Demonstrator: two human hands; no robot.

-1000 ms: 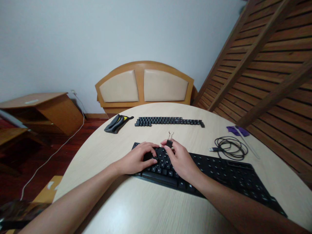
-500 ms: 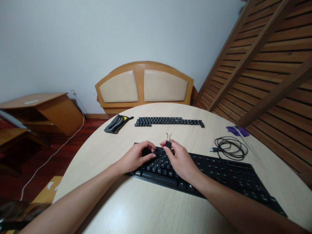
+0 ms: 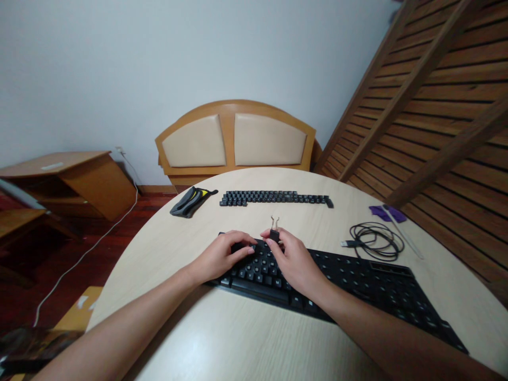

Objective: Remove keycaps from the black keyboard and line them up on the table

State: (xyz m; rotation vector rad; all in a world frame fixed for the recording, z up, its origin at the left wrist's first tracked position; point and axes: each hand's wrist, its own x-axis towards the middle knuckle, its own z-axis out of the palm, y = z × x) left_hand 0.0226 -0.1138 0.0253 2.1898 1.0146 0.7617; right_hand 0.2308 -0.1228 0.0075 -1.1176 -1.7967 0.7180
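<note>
A black keyboard (image 3: 260, 290) lies aslant on the round table, with keycaps on its lower left part and bare key positions on much of its right. Over its upper left area, my left hand (image 3: 226, 254) is closed, thumb and index finger pinching a small black keycap (image 3: 253, 246) low at the keyboard's surface. My right hand (image 3: 296, 259) is closed round the black handle of a keycap puller (image 3: 274, 234), its two wire prongs pointing up and away. The right wrist and forearm pass over the keyboard and hide part of it.
Rows of loose keycaps (image 3: 273, 197) lie at the back of the table (image 3: 190, 328). A dark grey and yellow pouch (image 3: 190, 202) is at the back left. To the right are a coiled USB cable (image 3: 377, 241), a purple cloth (image 3: 387, 213) and a thin pale stick (image 3: 408, 238).
My left index finger and thumb have shifted slightly on the keycap, which shows less between them. My right hand and the keycap puller have stayed in place.
</note>
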